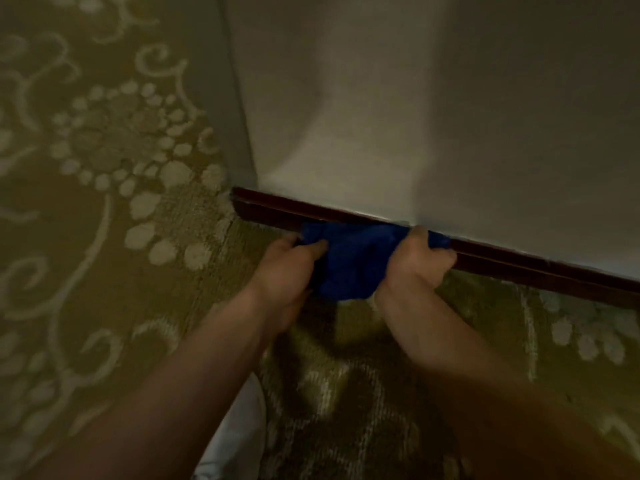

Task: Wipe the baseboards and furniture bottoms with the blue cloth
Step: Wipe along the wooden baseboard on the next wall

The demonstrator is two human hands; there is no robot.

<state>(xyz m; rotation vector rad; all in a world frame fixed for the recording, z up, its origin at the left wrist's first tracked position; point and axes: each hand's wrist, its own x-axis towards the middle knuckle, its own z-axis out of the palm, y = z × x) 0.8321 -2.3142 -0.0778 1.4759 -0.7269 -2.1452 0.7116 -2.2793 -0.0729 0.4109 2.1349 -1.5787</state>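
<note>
While the blue cloth (pixel 349 261) sits bunched against the dark baseboard (pixel 519 263) near the wall corner, both hands have a grip on it: left hand (pixel 284 271) curled round its left end, right hand (pixel 420 263) fisted round the right. Honestly, bunched like that it could skip the top ledge, or slide down onto the patterned carpet (pixel 104 202) and just pick up fluff.

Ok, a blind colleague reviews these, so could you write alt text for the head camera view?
Two hands, the left hand and the right hand, grip a blue cloth and hold it against a dark baseboard under a pale wall. A patterned carpet covers the floor.
</note>
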